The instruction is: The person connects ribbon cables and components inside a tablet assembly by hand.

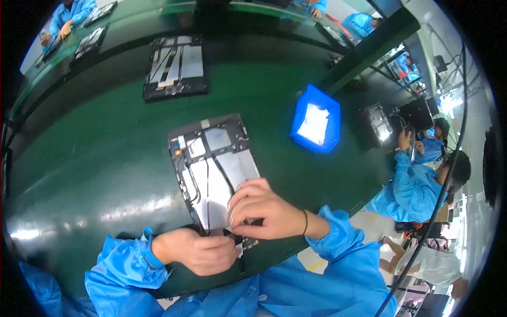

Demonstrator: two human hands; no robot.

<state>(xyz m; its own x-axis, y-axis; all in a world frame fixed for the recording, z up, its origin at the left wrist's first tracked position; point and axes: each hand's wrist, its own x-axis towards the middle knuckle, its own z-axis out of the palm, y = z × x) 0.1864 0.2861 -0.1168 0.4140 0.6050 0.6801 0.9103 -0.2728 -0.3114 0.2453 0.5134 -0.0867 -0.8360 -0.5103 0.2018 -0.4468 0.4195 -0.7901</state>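
An opened tablet [245, 164], its back off, lies tilted on the green table in front of me. Pale battery cells, black cables and small boards show inside its dark frame. My left hand [199, 252] is curled at the near end of the tablet, fingers closed on something small and dark that I cannot make out. Over the lower right part, my right hand [268, 211] rests with thumb and fingers pinched together, close to the left fingertips. Whatever it pinches is hidden. Both hands cover most of the tablet's near end.
A second opened tablet [177, 68] lies farther back. To the right stands a blue bin [338, 124] with white pieces in it. A green post [369, 50] rises behind it. Co-workers in blue [414, 190] sit on the right and across the table; a black cable [449, 179] hangs at right.
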